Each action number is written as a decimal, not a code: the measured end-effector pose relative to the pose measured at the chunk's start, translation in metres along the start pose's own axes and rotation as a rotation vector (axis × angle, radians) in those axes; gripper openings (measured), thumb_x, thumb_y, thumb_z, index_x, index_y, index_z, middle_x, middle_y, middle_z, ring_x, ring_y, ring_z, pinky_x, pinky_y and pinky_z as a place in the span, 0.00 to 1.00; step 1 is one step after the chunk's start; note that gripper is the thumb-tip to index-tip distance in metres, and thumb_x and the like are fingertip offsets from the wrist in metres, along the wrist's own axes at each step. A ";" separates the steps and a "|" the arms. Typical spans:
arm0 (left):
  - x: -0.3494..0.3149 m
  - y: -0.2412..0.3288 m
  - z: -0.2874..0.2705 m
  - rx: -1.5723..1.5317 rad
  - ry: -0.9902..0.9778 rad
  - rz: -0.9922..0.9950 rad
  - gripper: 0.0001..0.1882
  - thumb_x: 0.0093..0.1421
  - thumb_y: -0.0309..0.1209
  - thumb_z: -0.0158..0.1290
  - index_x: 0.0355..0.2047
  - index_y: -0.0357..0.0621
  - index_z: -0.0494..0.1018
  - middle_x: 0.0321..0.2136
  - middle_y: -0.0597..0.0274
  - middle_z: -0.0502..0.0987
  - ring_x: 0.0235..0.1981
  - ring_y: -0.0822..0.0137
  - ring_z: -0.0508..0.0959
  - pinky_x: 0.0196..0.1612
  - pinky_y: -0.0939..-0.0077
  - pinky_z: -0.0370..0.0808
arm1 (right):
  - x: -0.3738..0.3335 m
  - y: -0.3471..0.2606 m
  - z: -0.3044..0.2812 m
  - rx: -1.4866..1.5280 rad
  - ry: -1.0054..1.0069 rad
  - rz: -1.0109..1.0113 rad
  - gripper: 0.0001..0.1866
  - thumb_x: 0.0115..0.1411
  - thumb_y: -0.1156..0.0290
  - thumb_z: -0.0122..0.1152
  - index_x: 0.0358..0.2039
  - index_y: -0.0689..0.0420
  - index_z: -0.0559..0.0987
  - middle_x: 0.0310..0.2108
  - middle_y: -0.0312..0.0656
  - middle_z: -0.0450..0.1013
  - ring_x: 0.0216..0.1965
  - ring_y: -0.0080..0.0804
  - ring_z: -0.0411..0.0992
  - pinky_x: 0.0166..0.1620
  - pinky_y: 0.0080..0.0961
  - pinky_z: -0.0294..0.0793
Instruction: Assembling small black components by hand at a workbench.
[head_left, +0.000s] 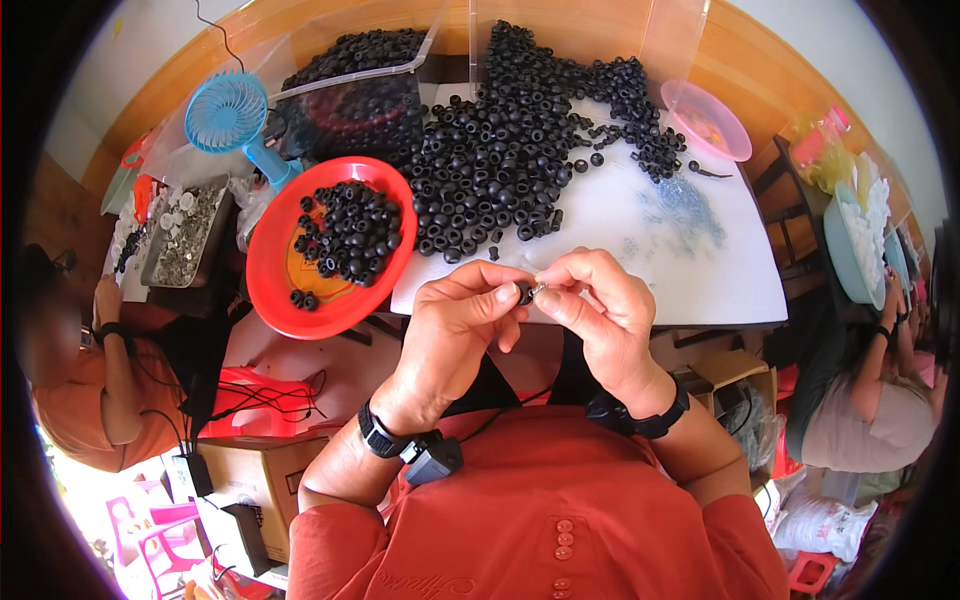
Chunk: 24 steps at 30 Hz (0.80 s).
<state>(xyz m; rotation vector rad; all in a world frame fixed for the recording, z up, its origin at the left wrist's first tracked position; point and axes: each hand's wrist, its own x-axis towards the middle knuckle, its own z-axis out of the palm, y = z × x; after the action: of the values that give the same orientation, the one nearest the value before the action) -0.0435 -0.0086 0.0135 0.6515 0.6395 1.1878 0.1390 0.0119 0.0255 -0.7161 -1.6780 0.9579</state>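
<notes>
My left hand [448, 322] pinches a small black round piece [524, 293] between thumb and forefinger, just in front of the table's near edge. Close against it, the fingertips of my right hand [608, 318] are closed on a tiny silvery piece [540, 288], too small to name. The two pieces meet or nearly meet between my hands; the fingers partly hide them. Beyond my hands a large heap of black hollow round pieces [490, 170] spreads over the white table [700, 285]. More of them lie in a red basin [268, 275] at the left.
Behind the basin stand a blue fan [228, 112] and a clear bin [350, 105] of black pieces. A pink bowl [720, 125] and tiny bluish bits [685, 210] are at the right. People sit at both sides, one by a metal tray [190, 235], one by a pale-blue basin [850, 250].
</notes>
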 end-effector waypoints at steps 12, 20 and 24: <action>-0.017 0.012 -0.008 -0.020 0.030 0.009 0.08 0.66 0.23 0.52 0.42 0.31 0.76 0.34 0.57 0.79 0.30 0.69 0.78 0.24 0.78 0.72 | 0.003 0.009 0.027 -0.623 0.010 -0.720 0.11 0.54 0.77 0.63 0.39 0.63 0.78 0.23 0.37 0.68 0.23 0.37 0.69 0.27 0.33 0.66; -0.031 0.018 -0.028 -0.018 0.134 0.106 0.11 0.64 0.28 0.56 0.42 0.30 0.76 0.31 0.54 0.78 0.29 0.67 0.77 0.20 0.80 0.70 | 0.037 0.015 0.025 -0.801 -0.060 -0.235 0.05 0.52 0.77 0.63 0.29 0.58 0.76 0.24 0.43 0.75 0.25 0.42 0.76 0.27 0.38 0.72; -0.034 0.022 -0.029 -0.030 0.121 0.075 0.11 0.66 0.26 0.55 0.44 0.30 0.76 0.31 0.56 0.79 0.30 0.69 0.78 0.23 0.80 0.72 | 0.044 0.020 0.037 -1.083 -0.213 -0.158 0.05 0.50 0.75 0.63 0.27 0.57 0.75 0.23 0.43 0.75 0.24 0.41 0.77 0.27 0.36 0.74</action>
<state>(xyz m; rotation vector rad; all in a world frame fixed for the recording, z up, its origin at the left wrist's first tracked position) -0.0872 -0.0324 0.0152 0.5863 0.7024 1.3113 0.0911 0.0491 0.0242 -1.1600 -2.3824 -0.0791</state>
